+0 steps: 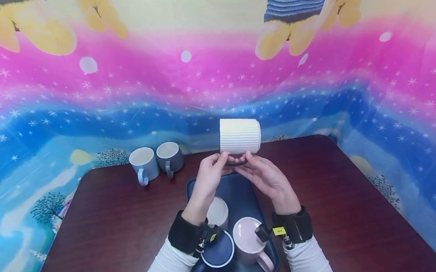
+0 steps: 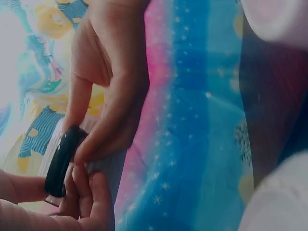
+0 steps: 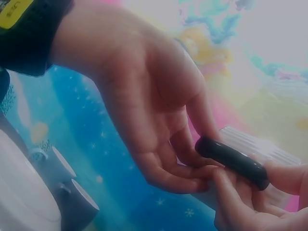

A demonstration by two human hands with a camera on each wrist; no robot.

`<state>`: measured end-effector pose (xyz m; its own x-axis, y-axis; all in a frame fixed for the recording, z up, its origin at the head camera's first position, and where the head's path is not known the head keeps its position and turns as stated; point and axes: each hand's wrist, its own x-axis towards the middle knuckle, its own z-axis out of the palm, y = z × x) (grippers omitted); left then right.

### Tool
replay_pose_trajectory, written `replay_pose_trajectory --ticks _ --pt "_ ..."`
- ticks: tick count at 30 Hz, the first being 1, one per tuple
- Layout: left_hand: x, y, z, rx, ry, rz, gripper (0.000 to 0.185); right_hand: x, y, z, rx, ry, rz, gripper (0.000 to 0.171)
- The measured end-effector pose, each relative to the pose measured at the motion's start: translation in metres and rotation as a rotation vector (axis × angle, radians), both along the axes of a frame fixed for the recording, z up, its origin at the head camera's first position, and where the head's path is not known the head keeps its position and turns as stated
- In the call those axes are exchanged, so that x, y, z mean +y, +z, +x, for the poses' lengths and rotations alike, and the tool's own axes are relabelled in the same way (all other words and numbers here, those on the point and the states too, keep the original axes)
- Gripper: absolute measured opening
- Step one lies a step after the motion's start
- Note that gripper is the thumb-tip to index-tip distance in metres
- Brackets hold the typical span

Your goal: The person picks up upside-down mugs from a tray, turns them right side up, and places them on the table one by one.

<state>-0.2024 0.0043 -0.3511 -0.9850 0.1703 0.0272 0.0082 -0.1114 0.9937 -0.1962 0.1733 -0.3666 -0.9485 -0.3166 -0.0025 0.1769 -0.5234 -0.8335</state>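
Observation:
A white ribbed mug is raised on its side above the tray, its base toward the right and its dark handle hanging below. My left hand grips it near the rim end, the thumb against the lower wall. My right hand holds it at the base end, thumb against the wall. In the right wrist view, the fingers of the left hand and right hand meet around the black handle. Most of the mug's body is hidden in the left wrist view.
Beneath the arms lies a dark blue tray bearing a navy mug, a pink mug and a white mug, partly covered by the left wrist. A light blue mug and a grey mug stand at the table's back left.

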Motion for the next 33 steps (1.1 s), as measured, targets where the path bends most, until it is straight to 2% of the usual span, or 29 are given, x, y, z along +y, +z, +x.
replay_pose_trajectory --ticks 6,12,19,23,26,33 --pt "0.0004 0.0010 0.0004 -0.060 -0.032 0.260 0.022 -0.0030 -0.0009 -0.0011 -0.035 0.015 -0.030 0.034" --pt "0.0009 0.0002 -0.0006 -0.121 -0.027 0.410 0.023 -0.0060 -0.0011 -0.0023 -0.068 0.019 -0.074 0.033" --pt "0.0002 0.0011 -0.0003 -0.134 0.010 0.407 0.021 -0.0075 -0.0036 -0.0035 -0.080 0.026 -0.092 0.033" --pt "0.0004 0.0028 0.0000 -0.135 0.026 0.409 0.023 -0.0080 -0.0062 -0.0048 -0.060 0.054 -0.032 0.032" --pt "0.0010 0.0028 0.0000 -0.139 0.013 0.444 0.026 -0.0080 -0.0085 -0.0062 -0.050 0.072 0.003 0.032" --pt "0.0013 0.0016 -0.0003 -0.145 -0.027 0.529 0.029 -0.0102 -0.0100 -0.0087 -0.088 0.101 -0.043 0.034"
